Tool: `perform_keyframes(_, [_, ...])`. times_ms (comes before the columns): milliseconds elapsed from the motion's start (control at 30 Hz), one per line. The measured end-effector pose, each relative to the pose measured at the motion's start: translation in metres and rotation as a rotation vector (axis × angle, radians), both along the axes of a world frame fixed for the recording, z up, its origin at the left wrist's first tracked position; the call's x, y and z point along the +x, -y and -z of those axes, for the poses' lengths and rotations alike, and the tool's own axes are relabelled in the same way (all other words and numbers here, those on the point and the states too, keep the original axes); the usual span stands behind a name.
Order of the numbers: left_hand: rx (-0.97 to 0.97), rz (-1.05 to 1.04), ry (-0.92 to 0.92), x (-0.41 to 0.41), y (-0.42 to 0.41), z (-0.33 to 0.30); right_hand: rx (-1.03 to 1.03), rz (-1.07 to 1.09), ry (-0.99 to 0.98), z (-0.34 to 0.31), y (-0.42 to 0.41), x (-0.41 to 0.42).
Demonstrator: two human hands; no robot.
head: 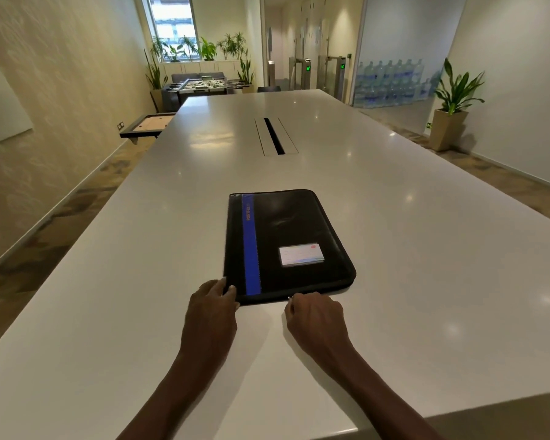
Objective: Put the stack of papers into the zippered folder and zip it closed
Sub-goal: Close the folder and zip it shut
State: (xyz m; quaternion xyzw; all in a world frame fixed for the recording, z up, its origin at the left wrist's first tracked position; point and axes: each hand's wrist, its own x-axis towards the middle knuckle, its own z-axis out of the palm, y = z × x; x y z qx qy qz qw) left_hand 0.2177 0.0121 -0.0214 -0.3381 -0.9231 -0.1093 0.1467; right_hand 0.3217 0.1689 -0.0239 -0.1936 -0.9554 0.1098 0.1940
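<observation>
A black zippered folder [286, 242] with a blue stripe and a white card label lies flat and folded shut on the white table [426, 249]. My left hand [211, 304] holds the folder's near left corner, fingers curled over its edge. My right hand [315, 312] sits at the middle of the near edge, and its fingers pinch a small metal zipper pull [289, 298]. No papers are visible outside the folder.
A cable slot [275, 136] is set into the table farther back. The table's near right corner ends at about [356, 430]. Beyond the table stand a foosball table [204, 84], potted plants [451, 115] and stacked water bottles.
</observation>
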Motion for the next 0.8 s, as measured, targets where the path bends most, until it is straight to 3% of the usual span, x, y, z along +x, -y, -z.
perform_keyframes(167, [0.045, 0.21, 0.032, 0.013, -0.044, 0.004, -0.026, -0.108, 0.11, 0.011, -0.009, -0.002])
perform_keyframes(267, [0.05, 0.224, 0.056, 0.012, -0.055, 0.006, -0.032, -0.118, 0.139, 0.008, -0.016, -0.002])
perform_keyframes(400, [-0.027, 0.244, -0.045, 0.012, -0.055, 0.008, 0.186, -0.021, 0.068, 0.0, -0.02, 0.006])
perform_keyframes(700, [0.043, 0.263, -0.069, 0.012, -0.058, 0.012, 0.108, 0.042, -0.041, -0.004, -0.057, 0.029])
perform_keyframes(800, [0.084, 0.217, 0.024, 0.011, -0.061, 0.015, 0.061, 0.025, -0.018, -0.001, -0.07, 0.036])
